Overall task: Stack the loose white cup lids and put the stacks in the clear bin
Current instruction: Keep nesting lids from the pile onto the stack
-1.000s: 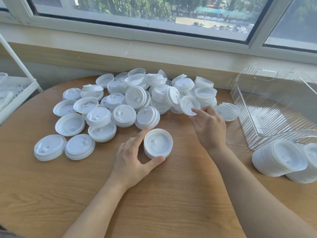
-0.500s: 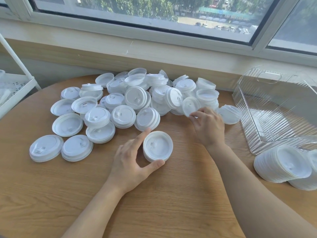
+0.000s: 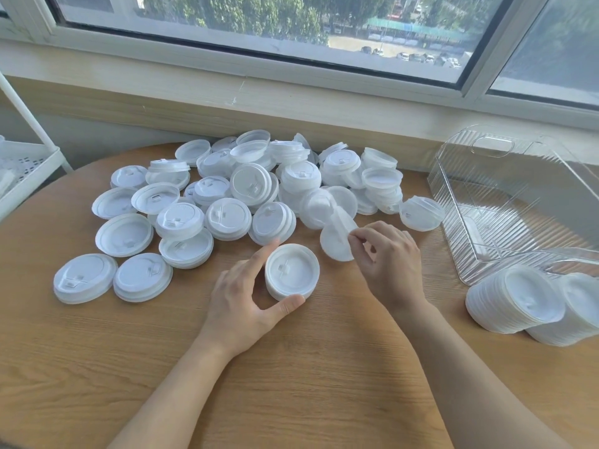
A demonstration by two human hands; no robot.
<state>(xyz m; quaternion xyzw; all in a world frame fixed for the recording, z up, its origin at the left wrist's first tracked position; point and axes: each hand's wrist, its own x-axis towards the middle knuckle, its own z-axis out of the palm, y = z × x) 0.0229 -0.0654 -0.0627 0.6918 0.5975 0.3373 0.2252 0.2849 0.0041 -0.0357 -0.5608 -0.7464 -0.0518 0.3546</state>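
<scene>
A heap of loose white cup lids (image 3: 246, 189) covers the far half of the round wooden table (image 3: 291, 384). My left hand (image 3: 246, 303) holds a short stack of lids (image 3: 291, 272) between thumb and index finger near the table's middle. My right hand (image 3: 385, 254) pinches a single lid (image 3: 335, 244) by its rim, tilted and lifted just right of that stack. The clear bin (image 3: 505, 222) stands at the right. Two long stacks of lids (image 3: 515, 298) lie on their sides at the bin's near end.
A window sill and wall run behind the table. A white wire shelf (image 3: 26, 170) stands off the table's left edge. One lone lid (image 3: 421, 212) lies between the heap and the bin. Bare wood shows in front of my hands.
My right hand took hold of a lid at the heap's near right edge and drew it back toward the stack. My left hand stayed on the short stack.
</scene>
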